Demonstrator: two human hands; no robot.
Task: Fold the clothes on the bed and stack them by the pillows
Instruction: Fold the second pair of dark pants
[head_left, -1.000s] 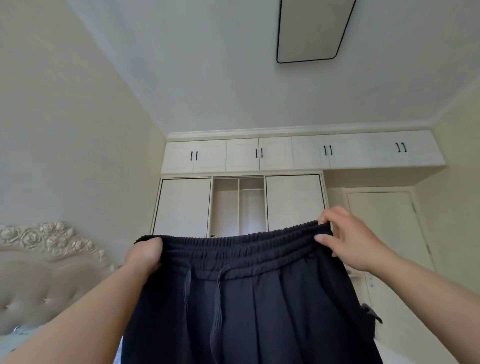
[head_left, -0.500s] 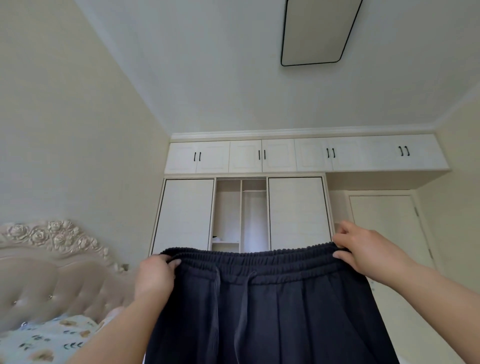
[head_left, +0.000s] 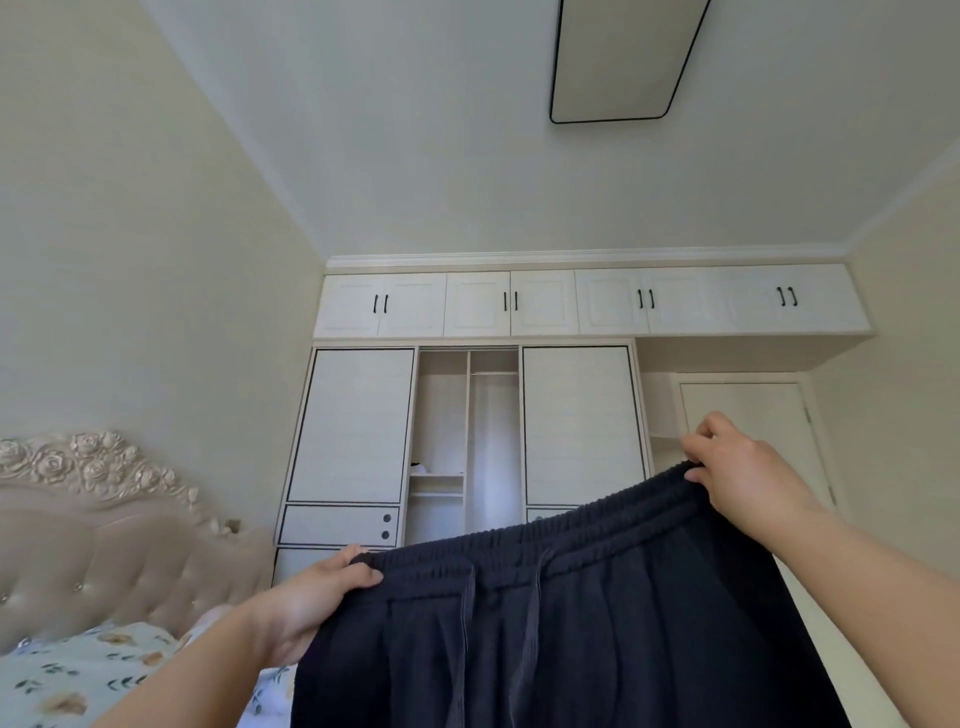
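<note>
No text, label or number can be read anywhere.

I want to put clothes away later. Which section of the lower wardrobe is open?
The middle section, between two shut sliding doors: its shelves and hanging rail show, while the left door and right door are plain panels.

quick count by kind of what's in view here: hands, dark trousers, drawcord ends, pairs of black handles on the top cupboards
hands: 2 (left hand, right hand, each gripping the waistband)
dark trousers: 1
drawcord ends: 2
pairs of black handles on the top cupboards: 4
total: 9
</note>
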